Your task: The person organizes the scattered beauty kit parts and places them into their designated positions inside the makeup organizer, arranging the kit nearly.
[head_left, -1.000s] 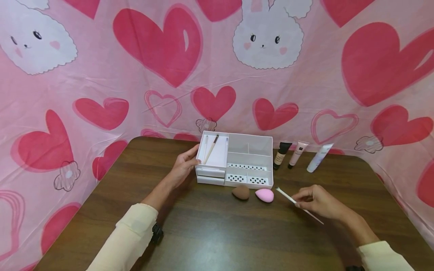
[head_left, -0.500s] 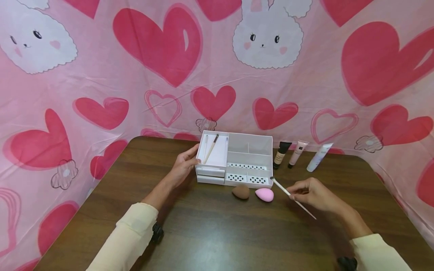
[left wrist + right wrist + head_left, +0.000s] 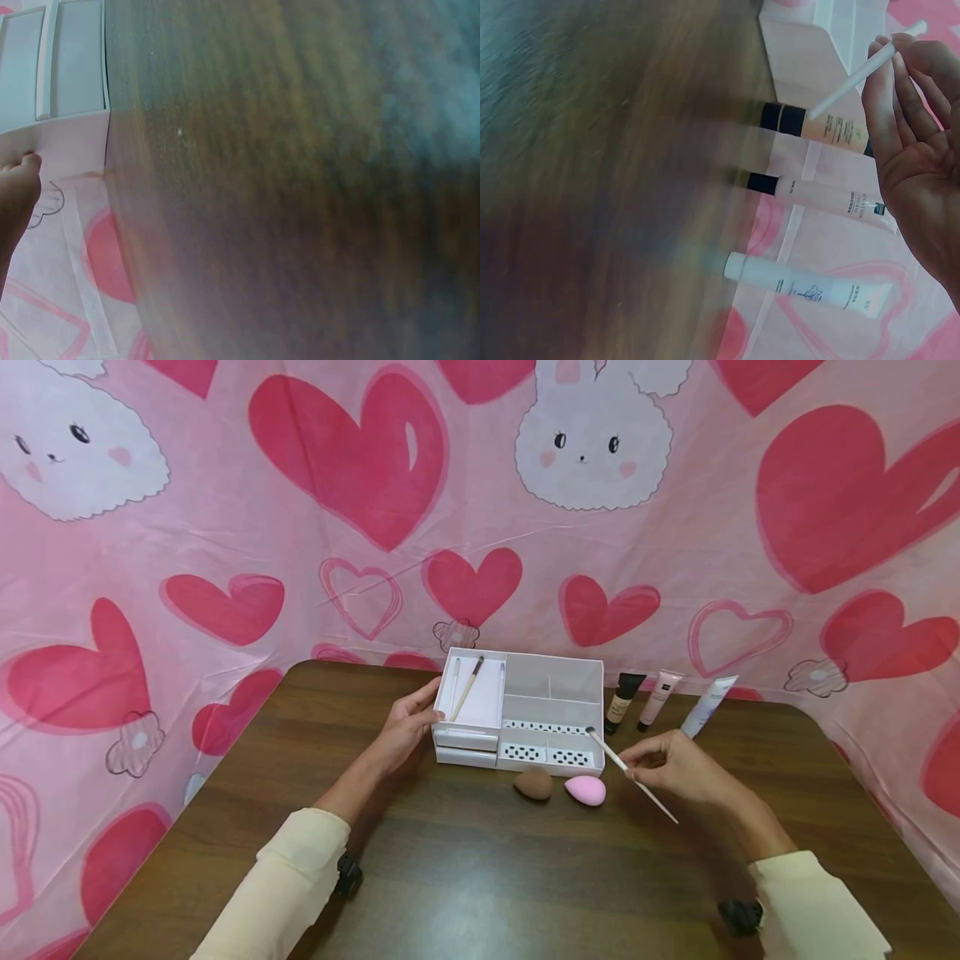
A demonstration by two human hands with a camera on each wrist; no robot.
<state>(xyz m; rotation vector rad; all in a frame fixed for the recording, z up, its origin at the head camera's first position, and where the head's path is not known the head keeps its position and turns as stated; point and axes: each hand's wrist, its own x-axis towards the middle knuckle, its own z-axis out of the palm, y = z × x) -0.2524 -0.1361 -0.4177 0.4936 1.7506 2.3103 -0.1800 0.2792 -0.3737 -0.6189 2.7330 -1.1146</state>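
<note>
A white makeup organizer [image 3: 551, 710] stands at the back of the table. My left hand [image 3: 405, 731] grips its left side, with the thumb at the front corner of the top tray. In that tray lie a makeup brush with a dark tip [image 3: 467, 689] and a thin white stick-like item [image 3: 454, 689]. My right hand [image 3: 670, 762] pinches a white makeup brush [image 3: 855, 79] around the middle of its handle. The brush slants, its bristle end over the organizer's right edge near the dotted compartments. The right wrist view shows the thumb and fingertips together on the handle.
A brown makeup sponge [image 3: 533, 785] and a pink one [image 3: 586, 791] lie before the organizer. To its right stand a black-capped foundation tube [image 3: 622, 703], a pink tube [image 3: 659, 700] and a white tube [image 3: 806, 287]. A heart-print cloth [image 3: 480, 485] hangs behind the wooden table [image 3: 465, 877].
My right hand has moved left and away from me with the brush, bringing its bristle end over the organizer's right side. My left hand has stayed on the organizer.
</note>
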